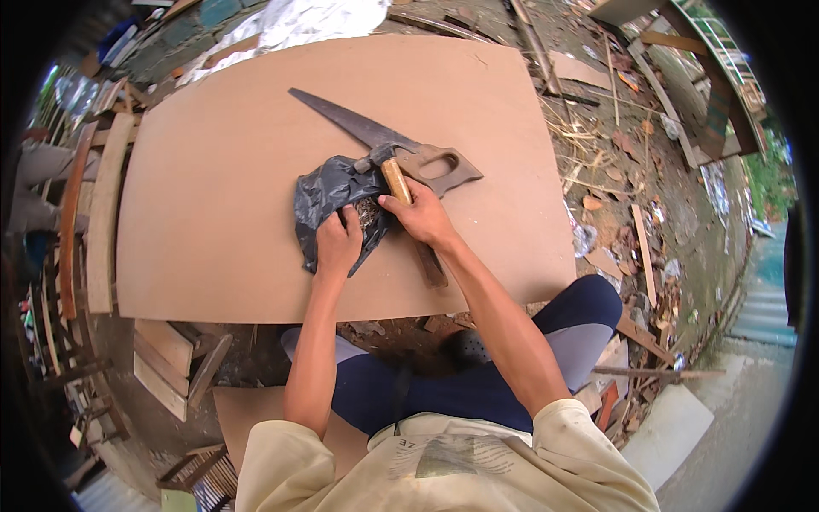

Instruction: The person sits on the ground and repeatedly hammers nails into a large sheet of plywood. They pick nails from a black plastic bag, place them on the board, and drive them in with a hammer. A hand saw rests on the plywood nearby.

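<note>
A black plastic bag lies crumpled and open on the brown board, with small greyish-brown pieces, perhaps nails, showing in its mouth. My left hand is closed on the bag's near side, fingertips at the opening. Just right of it, my right hand wraps round the wooden handle of a hammer. The hammer's metal head rests over the bag's far right edge, and its darker handle end shows below my hand. Behind the hammer lies a handsaw, its blade pointing far left and its wooden grip to the right.
The large brown board forms the work surface before my knees. Wooden planks stand along its left side. A white sheet lies beyond the far edge. Scrap wood, straw and litter cover the ground at the right.
</note>
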A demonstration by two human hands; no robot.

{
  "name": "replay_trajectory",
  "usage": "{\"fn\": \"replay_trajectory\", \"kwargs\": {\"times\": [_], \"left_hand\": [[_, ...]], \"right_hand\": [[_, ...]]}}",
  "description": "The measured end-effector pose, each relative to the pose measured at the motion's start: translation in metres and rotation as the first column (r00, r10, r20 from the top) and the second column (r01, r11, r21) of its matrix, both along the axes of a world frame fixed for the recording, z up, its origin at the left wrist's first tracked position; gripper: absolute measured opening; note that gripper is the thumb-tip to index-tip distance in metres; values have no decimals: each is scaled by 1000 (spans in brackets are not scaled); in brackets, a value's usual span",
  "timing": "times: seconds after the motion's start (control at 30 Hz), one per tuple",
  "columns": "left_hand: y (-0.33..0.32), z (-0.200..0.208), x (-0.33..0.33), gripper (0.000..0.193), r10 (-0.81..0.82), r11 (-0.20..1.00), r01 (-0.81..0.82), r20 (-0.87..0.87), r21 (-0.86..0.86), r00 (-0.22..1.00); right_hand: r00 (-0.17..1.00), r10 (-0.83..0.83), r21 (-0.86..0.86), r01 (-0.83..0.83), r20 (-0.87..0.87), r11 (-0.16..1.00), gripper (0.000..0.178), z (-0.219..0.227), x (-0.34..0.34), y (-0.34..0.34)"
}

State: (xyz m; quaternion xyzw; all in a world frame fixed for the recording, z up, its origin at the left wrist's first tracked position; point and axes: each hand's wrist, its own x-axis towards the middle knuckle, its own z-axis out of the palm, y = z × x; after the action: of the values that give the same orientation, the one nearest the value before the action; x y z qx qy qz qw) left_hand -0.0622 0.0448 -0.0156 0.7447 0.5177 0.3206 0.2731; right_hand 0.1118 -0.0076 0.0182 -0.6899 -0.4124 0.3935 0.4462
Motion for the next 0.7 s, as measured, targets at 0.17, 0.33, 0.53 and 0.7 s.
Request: {"fn": "replay_trajectory", "kwargs": {"times": [0.17, 0.33, 0.53, 0.7], "left_hand": [[15, 11, -5, 34, 24, 1000, -24, -10, 2, 1000], [-10, 31, -9, 18, -101, 993, 97, 61, 61, 993], [-46, 43, 8, 12, 32, 993, -61, 267, 102, 963], [-56, 39, 30, 10, 178, 950, 47, 658, -310, 731]], "right_hand": [[997, 71, 73, -72, 11, 995, 49, 1, -5, 17], [990, 133, 62, -130, -51, 990, 36, -7, 3, 20], [989, 118, 116, -128, 84, 985, 33, 6, 0, 3], [998, 42, 274, -53, 44, 960, 21, 26, -14, -24]]}}
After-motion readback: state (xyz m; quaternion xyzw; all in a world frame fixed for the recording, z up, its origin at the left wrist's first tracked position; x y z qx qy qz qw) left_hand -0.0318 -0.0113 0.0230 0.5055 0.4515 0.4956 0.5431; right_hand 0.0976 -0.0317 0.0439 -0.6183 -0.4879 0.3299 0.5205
